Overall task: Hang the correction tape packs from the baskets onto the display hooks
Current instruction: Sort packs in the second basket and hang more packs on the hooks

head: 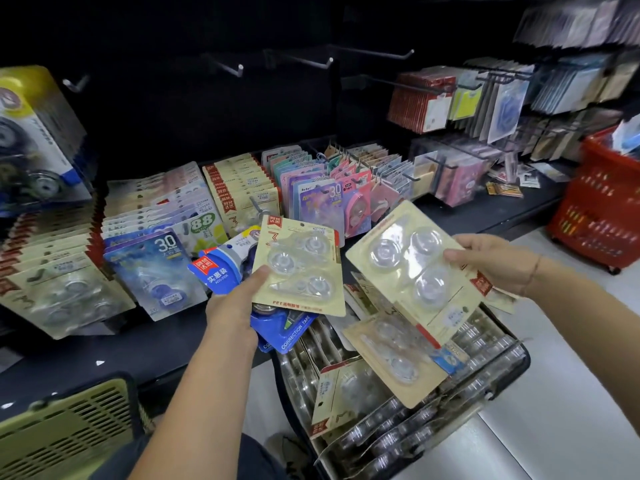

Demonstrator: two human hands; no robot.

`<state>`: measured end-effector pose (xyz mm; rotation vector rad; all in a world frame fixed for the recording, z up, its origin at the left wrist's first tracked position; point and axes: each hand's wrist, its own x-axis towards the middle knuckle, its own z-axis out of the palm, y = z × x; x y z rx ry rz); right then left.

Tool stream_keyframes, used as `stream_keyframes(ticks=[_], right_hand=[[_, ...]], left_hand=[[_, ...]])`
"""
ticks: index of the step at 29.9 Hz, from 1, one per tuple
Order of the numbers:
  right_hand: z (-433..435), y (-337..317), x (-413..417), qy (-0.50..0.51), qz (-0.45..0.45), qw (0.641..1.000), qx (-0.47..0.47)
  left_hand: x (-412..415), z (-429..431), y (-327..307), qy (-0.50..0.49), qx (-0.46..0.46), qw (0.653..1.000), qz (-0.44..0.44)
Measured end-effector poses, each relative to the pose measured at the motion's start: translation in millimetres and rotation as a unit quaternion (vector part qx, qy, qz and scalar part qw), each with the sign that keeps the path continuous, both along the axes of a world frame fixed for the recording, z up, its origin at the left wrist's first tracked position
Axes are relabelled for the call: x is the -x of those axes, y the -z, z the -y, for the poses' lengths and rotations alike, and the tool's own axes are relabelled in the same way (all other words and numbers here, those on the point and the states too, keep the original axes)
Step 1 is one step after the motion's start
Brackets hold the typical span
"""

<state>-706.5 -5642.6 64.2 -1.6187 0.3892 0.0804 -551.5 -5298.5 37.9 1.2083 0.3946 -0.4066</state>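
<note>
Thumb of the left hand [231, 315] is pressed onto a beige card blister pack of three clear dispensers [298, 268], with blue card packs [221, 271] gripped beneath and the fingers hidden under them. A second beige blister pack [408, 268] is pinched at its edge by the right hand [498, 263]. Similar packs are heaped in the dark basket [523, 363] below. A red plastic basket [595, 216] is cut off at right.

Dark shelf [156, 348], tape packs [156, 216] in rows

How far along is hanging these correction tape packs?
Done: rows of hung packs fill the lower hooks. In hand: left hand grips a beige pack and blue packs; right hand grips a second beige pack. Left: the basket holds plenty; upper hooks stand bare.
</note>
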Motion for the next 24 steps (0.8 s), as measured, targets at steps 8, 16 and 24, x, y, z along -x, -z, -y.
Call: stream_keyframes(ticks=[8, 16, 24], right_hand=[[-38.8, -83.5, -50.2, -0.269, -0.100, 0.921, 0.262], [-102.9, -85.7, -129.1, -0.301, -0.127, 0.794, 0.513], [-128.1, -75.4, -145.1, -0.340, -0.127, 0.767, 0.529]], left_hand=[[12.8, 4.6, -7.1, 0.201, 0.022, 0.979, -0.003], [19.1, 5.2, 0.9, 0.250, 0.027, 0.967, -0.034], [17.0, 0.7, 8.1, 0.281, 0.035, 0.957, -0.066]])
